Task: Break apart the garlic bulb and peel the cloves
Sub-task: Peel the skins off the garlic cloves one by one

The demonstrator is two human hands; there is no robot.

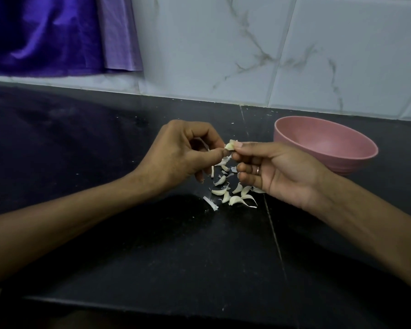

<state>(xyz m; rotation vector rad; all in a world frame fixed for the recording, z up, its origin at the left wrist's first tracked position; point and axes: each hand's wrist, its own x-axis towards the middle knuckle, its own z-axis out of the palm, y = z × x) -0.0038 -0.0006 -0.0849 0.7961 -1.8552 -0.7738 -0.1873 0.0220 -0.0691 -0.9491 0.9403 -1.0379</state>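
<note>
Peeling one clove (229, 146) at frame centre, pinching it between left hand (183, 153) and right hand (273, 169). Next: stripping remaining skin, judging by scraps (233, 193) lying below.

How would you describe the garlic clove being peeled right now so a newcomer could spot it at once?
Start at the pink bowl on the black counter and look to its left, where the two hands meet. The garlic clove is pinched between the left hand and right hand. Unlike the pieces on the counter below, it is held in the air.
</note>
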